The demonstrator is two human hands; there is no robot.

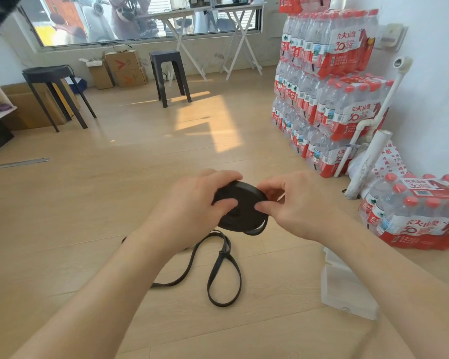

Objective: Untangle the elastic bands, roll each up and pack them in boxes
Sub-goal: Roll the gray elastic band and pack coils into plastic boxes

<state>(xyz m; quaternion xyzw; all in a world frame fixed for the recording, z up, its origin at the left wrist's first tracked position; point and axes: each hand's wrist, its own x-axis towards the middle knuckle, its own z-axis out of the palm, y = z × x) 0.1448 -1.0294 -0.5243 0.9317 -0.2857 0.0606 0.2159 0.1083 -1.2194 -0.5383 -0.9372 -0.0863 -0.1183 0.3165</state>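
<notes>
A black elastic band wound into a flat roll [241, 211] is held above the wooden floor between both hands. My left hand [192, 203] grips the roll's left side, thumb across its face. My right hand [293, 200] pinches the roll's right edge with thumb and fingers. A loose black elastic band [219, 268] lies on the floor below the roll, in loops with a knot-like crossing; part of it runs under my left forearm. A clear plastic box [345, 288] lies on the floor at the right, partly behind my right forearm.
Shrink-wrapped packs of water bottles [329, 99] are stacked against the right wall, with one pack [415, 216] on the floor near the box. White pipes [368, 161] lean there. Two dark stools [170, 73] and cardboard boxes [122, 68] stand at the back.
</notes>
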